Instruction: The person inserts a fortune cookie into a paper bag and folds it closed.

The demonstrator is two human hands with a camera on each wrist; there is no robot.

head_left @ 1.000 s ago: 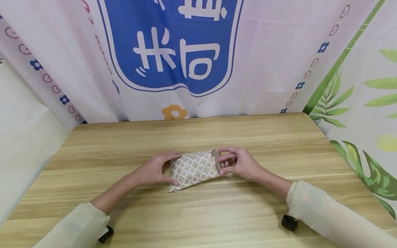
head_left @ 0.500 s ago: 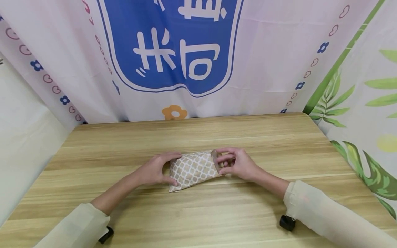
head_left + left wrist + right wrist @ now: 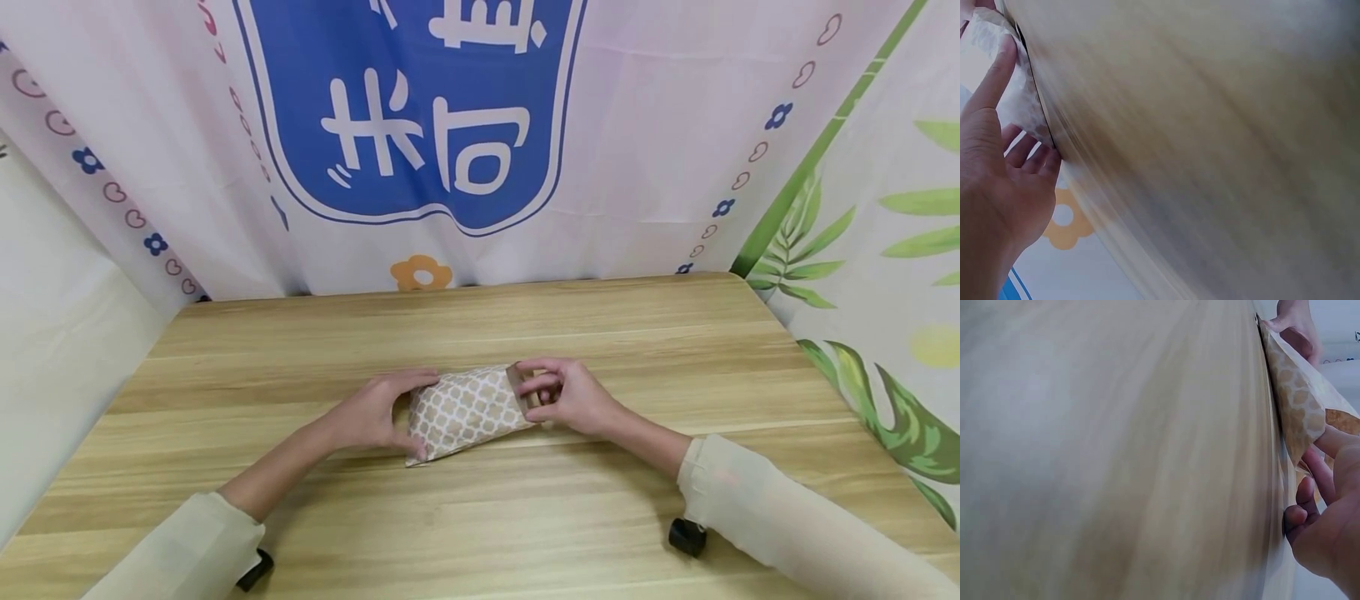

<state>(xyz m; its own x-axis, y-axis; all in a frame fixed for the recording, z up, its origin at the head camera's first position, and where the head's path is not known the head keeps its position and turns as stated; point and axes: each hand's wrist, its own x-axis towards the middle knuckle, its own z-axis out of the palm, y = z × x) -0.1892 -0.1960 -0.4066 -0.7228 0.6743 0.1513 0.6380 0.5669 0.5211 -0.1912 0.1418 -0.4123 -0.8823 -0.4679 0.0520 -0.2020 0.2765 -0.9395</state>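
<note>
Wood-grain desk (image 3: 480, 533), pale cloth (image 3: 637, 167) hanging right behind it, got a big blue badge (image 3: 420, 167) and an orange flower (image 3: 422, 273) lower down. Leafy green print fabric (image 3: 892, 292) on the right, mostly whitish sheet (image 3: 60, 317) on the left.

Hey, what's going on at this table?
A person is handling a tan-and-white patterned paper bag with both bare hands, on a wooden table. The left hand holds one end between thumb and fingers, while the right hand has its thumb and fingers at the edges of the open end. Whether anything is inside can't be seen.
</note>
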